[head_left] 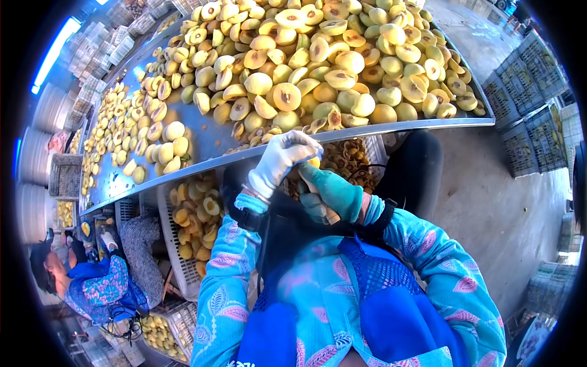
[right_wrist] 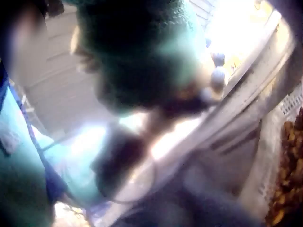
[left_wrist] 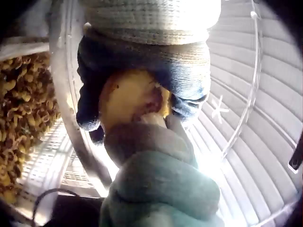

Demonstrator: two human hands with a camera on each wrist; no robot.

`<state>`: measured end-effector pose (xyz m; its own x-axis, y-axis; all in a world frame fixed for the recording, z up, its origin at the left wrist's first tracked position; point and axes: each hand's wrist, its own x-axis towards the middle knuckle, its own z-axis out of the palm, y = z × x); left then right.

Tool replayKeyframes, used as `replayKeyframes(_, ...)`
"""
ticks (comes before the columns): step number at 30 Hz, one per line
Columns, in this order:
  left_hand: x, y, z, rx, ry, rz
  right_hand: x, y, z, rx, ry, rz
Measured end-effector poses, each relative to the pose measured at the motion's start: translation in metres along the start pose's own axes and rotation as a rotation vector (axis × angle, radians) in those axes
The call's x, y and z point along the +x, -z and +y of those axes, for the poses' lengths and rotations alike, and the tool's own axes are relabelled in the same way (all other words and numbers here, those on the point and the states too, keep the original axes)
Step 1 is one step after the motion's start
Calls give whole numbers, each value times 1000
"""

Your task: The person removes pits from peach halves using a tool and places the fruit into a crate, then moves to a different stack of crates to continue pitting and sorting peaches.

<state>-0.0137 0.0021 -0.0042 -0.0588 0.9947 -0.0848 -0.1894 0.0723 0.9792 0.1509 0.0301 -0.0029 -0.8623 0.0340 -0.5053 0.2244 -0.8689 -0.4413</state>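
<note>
My left hand (head_left: 282, 162), in a white glove with a dark blue palm side, grips a yellow peach half (left_wrist: 125, 97) above a bin below the table edge. In the left wrist view its fingers curl round the fruit, and the reddish stone hollow faces my right hand. My right hand (head_left: 330, 192), in a green glove, is closed round a tool; its wooden handle end (head_left: 332, 216) pokes out below the fist. The tool's working end is mostly hidden, with the gloved fingertips right at the hollow. Blur and shadow cover most of the right wrist view.
A metal table (head_left: 422, 125) in front bears a big heap of peach halves (head_left: 324, 61). Below are a bin of brown scraps (head_left: 348, 162) and a white crate (head_left: 177, 244) of halves. Another person (head_left: 104, 281) works at left. Stacked crates (head_left: 529, 92) stand right.
</note>
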Motion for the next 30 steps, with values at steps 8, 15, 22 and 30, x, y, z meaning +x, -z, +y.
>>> replayKeyframes(8, 3, -13, -9, -729, 8, 322, -12, 5, -20, 86, 48, -166)
replayKeyframes(15, -10, -6, -15, -796, 15, 478, -33, 12, -9, 205, 79, -452)
replayKeyframes(22, -38, -5, -20, -370, -137, 517, -1, -19, -1, -1124, 994, 483)
replayKeyframes(30, -88, -1, -42, -859, -182, 632, 35, -43, 5, -1799, 843, 296)
